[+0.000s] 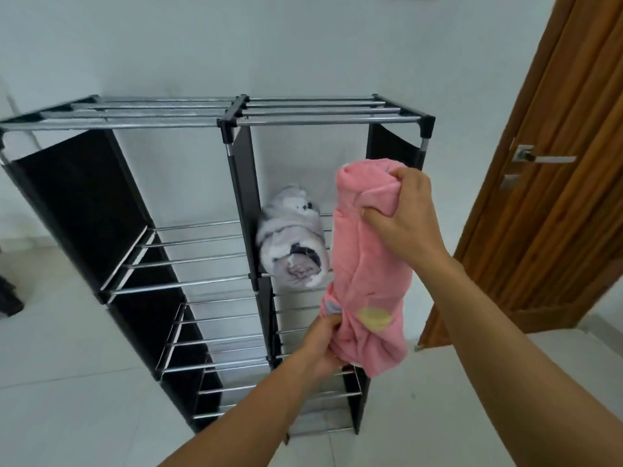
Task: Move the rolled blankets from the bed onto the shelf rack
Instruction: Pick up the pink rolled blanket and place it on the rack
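A pink rolled blanket (367,264) is held almost upright in front of the shelf rack's right column. My right hand (409,214) grips its upper end and my left hand (322,345) grips its lower end. The shelf rack (232,120) is black with metal bars and has two columns of several tiers. A grey and white rolled blanket (291,241) lies on the upper shelf of the right column, just left of the pink roll. The bed is out of view.
A white wall stands behind the rack. A brown wooden door (553,203) with a metal handle (539,158) is at the right. White tiled floor (74,382) surrounds the rack. A dark object (8,298) shows at the left edge.
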Available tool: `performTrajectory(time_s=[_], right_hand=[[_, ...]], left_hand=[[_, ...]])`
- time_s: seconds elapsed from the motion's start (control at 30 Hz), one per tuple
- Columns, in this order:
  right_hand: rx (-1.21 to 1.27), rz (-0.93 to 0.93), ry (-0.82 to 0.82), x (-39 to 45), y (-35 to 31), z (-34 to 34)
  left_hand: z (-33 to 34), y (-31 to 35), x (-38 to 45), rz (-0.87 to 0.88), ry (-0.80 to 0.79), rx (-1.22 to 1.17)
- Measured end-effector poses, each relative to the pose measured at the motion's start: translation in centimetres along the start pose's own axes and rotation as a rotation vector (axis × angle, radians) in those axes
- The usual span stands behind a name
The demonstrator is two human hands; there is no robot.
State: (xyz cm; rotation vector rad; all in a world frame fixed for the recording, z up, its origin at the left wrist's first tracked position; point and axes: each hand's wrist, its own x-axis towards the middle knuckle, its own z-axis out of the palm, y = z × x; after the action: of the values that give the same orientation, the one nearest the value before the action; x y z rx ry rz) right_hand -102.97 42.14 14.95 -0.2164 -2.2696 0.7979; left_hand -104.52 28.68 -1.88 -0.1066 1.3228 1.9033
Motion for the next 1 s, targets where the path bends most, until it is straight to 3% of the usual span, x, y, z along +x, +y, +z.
performTrajectory(time_s=[0.3,0.63,0.87,1.0], right_hand=[[-0.067,0.114,-0.104,8.3,2.8,7.3],[-0.064,0.418,-0.272,5.6,6.5,9.4],[-0.085,0.543,-0.434,4.7,7.9,9.1],[-0.095,0.535,-0.43,5.1,7.7,8.8]], left_hand=[[-2.6,1.8,5.5,0.006,-0.094,0.092],[-3.7,1.8,6.1,-0.017,-0.291,0.08],[-1.6,1.3,5.1,0.089,-0.248,0.34],[-0.7,1.2,5.4,0.12,-0.181,0.288]])
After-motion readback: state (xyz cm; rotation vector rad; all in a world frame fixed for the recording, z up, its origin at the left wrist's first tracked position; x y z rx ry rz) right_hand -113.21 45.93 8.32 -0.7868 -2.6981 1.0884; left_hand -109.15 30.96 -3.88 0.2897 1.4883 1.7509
